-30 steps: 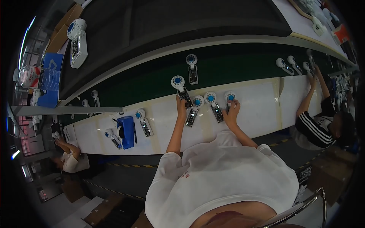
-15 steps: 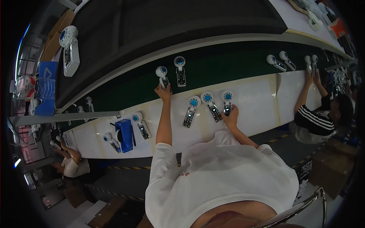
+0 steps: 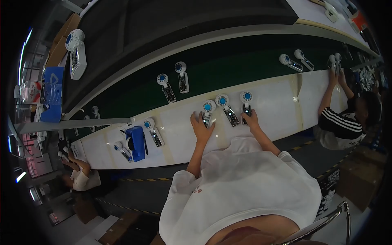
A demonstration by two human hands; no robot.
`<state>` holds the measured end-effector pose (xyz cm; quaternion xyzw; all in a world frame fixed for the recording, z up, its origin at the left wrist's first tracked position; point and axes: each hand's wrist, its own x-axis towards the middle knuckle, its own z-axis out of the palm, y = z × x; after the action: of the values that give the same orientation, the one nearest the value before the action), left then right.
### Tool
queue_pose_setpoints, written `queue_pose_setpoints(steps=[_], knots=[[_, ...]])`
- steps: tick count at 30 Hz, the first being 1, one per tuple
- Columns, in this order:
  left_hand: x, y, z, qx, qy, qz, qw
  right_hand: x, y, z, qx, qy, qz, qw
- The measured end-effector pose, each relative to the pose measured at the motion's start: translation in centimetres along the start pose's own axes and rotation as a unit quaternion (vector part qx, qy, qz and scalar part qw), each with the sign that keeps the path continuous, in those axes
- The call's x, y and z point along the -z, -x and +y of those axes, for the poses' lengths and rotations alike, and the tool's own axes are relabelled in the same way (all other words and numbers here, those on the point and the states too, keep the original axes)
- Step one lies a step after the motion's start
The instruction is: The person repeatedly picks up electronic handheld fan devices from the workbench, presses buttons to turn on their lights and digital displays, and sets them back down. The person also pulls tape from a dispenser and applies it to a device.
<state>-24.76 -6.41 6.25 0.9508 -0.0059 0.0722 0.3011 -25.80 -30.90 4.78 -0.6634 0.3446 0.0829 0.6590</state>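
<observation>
My left hand [image 3: 202, 127] is around the lower body of a white device [image 3: 208, 107] with a round blue-centred head, its fingers on both sides of it. In my right hand [image 3: 251, 119] is the lower part of another such device [image 3: 246, 97], gripped between thumb and fingers. Between the two hands a third device [image 3: 228, 110] lies on the white table [image 3: 269, 102], its circuit board facing up. Two more devices [image 3: 166, 88] [image 3: 182, 77] rest on the green belt [image 3: 228, 69] beyond the table edge.
A blue bin [image 3: 138, 143] stands to the left, with a device [image 3: 154, 132] on its right and another [image 3: 122, 151] on its left. Co-workers sit at the far right [image 3: 341, 122] and far left [image 3: 83, 175]. A dark shelf [image 3: 163, 28] overhangs the belt.
My left hand has let go of a device on the green belt and come back to one on the table. The devices on the belt have shifted left. My right hand stays at its device.
</observation>
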Motion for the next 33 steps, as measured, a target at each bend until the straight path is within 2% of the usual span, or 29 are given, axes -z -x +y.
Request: queue_pose_setpoints(steps=[1,2,3,4,5,7,8,10,11,12,13,14,16,17,19,20,22,25,29,31,33], knots=[[0.0,0.2,-0.2,-0.045,-0.058,-0.018,0.997,-0.2,0.3,-0.1,0.000,0.000,-0.003,1.000],[-0.1,0.2,-0.4,-0.043,-0.059,-0.016,0.997,-0.4,0.7,-0.2,0.038,-0.023,-0.010,0.999],[-0.5,0.1,-0.7,-0.020,-0.018,-0.014,1.000,-0.5,1.3,-0.8,0.077,-0.046,-0.017,0.996],[-0.8,0.1,-0.8,0.002,0.026,-0.012,1.000,-0.8,2.5,-2.3,0.078,-0.045,-0.019,0.996],[0.1,-0.1,0.2,0.002,0.027,-0.011,1.000,-1.0,4.1,-4.6,0.052,-0.092,-0.068,0.992],[3.4,-0.8,3.8,0.165,0.093,-0.084,0.978,-1.0,5.6,-6.8,0.006,-0.149,-0.149,0.978],[3.8,-0.8,4.5,0.165,0.092,-0.084,0.978,-1.1,6.2,-7.2,0.006,-0.149,-0.149,0.977],[4.6,-0.6,5.7,0.144,0.250,0.000,0.957,-1.5,7.8,-8.2,0.082,-0.135,-0.222,0.962],[5.5,-0.9,6.1,0.144,0.250,0.003,0.958,-1.6,8.6,-9.1,0.083,-0.135,-0.225,0.961],[6.5,-1.2,6.6,0.211,0.367,-0.082,0.902,-1.7,9.7,-10.3,0.042,-0.208,-0.248,0.945],[7.7,-1.3,7.5,0.273,0.474,-0.166,0.821,-1.8,10.7,-11.2,0.000,-0.278,-0.269,0.922],[8.9,-1.1,8.7,0.273,0.475,-0.165,0.820,-2.0,11.5,-11.6,0.000,-0.277,-0.270,0.922],[11.5,-0.7,11.7,0.245,0.639,-0.141,0.715,-2.4,12.8,-12.4,0.015,-0.276,-0.281,0.919],[12.3,-0.4,12.7,0.244,0.639,-0.141,0.716,-2.4,13.5,-12.9,0.015,-0.276,-0.282,0.919],[13.0,0.1,14.2,0.208,0.692,-0.074,0.688,-2.2,14.6,-13.9,0.030,-0.268,-0.281,0.921],[13.1,0.2,14.4,0.208,0.691,-0.074,0.688,-2.1,14.9,-14.0,0.030,-0.268,-0.281,0.921],[13.1,0.5,14.5,0.187,0.663,-0.030,0.724,-2.0,15.3,-14.1,0.066,-0.288,-0.319,0.901],[14.4,0.9,14.7,0.225,0.673,-0.049,0.702,-1.8,16.3,-14.7,0.080,-0.259,-0.328,0.905],[14.1,1.7,14.3,0.227,0.677,-0.024,0.700,-1.8,16.8,-15.0,0.082,-0.236,-0.346,0.904],[14.4,2.1,13.8,0.133,0.718,-0.035,0.682,-1.9,17.4,-15.3,0.062,-0.233,-0.328,0.913],[14.9,2.2,13.6,0.130,0.700,-0.050,0.701,-1.9,17.7,-15.6,0.063,-0.227,-0.335,0.912]])
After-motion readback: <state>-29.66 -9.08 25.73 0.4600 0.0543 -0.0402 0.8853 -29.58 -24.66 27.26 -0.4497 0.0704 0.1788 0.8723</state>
